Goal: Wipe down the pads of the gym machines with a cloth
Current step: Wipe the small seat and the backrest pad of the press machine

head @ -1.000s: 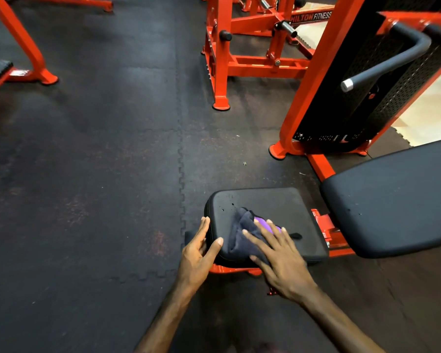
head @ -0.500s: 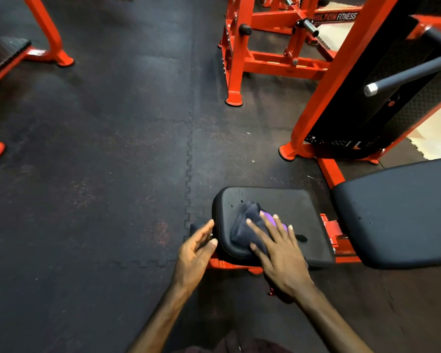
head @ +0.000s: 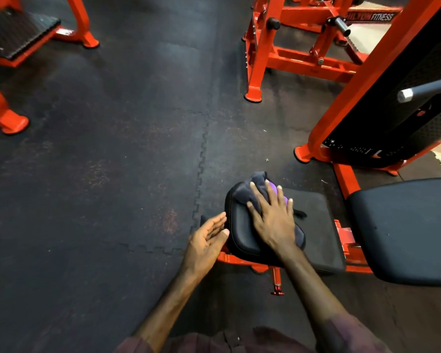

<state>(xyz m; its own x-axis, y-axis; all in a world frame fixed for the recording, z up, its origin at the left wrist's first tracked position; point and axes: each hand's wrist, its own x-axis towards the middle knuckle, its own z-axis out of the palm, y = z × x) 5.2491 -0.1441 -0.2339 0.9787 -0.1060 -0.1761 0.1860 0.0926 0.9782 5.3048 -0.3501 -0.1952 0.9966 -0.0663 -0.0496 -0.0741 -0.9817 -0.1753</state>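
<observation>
A: What is the right hand [head: 274, 220] doing?

B: It lies flat, fingers straight and spread, pressing a dark cloth [head: 255, 192] onto the seat pad [head: 313, 225] in the lower middle of the frame. It curls round nothing.

A: And the left hand [head: 208, 240]?

B: Released, palm turned toward the pad, fingers straight. Its fingertips are at the pad's left edge; whether they touch it I cannot tell.

A: Take me through the rest, biggest first.

B: The dark rubber floor [head: 99, 161] fills most of the frame, with a toothed seam running down its middle. An orange frame [head: 367, 64] slants down the upper right, with a black perforated panel behind it and a grey handle [head: 428, 89] sticking out. Another orange machine [head: 290, 54] stands at top centre, and one with a black ribbed plate [head: 15, 31] sits upper left. The long back pad [head: 405, 230] fills the lower right, just beside the seat pad.

A: Where exactly is the cloth?

B: Bunched on the far left corner of the seat pad, hanging a little past its upper edge, with a purple patch [head: 273, 187] showing between the fingers.
</observation>
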